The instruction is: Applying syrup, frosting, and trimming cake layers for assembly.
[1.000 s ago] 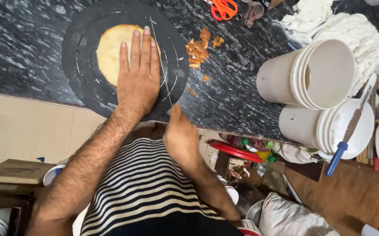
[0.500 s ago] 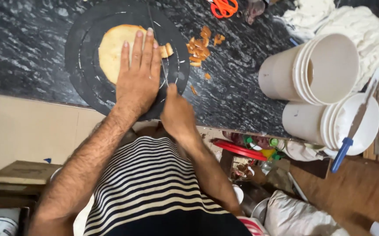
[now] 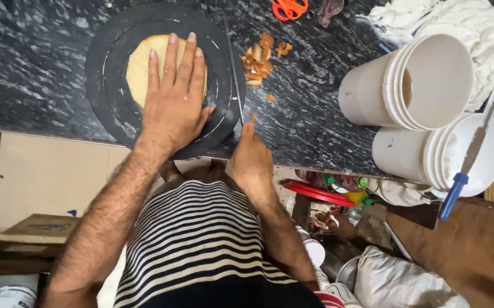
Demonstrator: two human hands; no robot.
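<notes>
Left hand (image 3: 173, 108) is laid flat, fingers spread and fully extended, on a pale flatbread (image 3: 139, 68); nothing is gripped, it is only pressed down, probably so it is kept from sliding.

Flatbread sits on a round black board (image 3: 104, 74), slightly toward 12 o'clock of the board's centre; most of its 3 o'clock half is covered by the palm.

Right hand (image 3: 252, 162) is closed round the handle of a knife (image 3: 234, 68). The handle itself is hidden in the fist, so how tight the hold is cannot be told. The thin blade is run toward 12 o'clock along the board's 3 o'clock edge, just beside the left thumb, apparently laid there for trimming.

Orange-brown cut pieces (image 3: 258, 57) are piled on the dark marbled counter (image 3: 30, 51), at 3 o'clock of the board, just past the blade, clear of the flatbread.

At 3 o'clock, well apart, two stacks of white buckets (image 3: 406, 85) are laid on their sides. A blue-handled blade (image 3: 466, 165) rests across the lower stack. Orange scissors (image 3: 288, 8) lie at 12 o'clock, white cloth (image 3: 446, 23) at 2 o'clock.

A striped shirt (image 3: 201, 245) is seen at 6 o'clock.
</notes>
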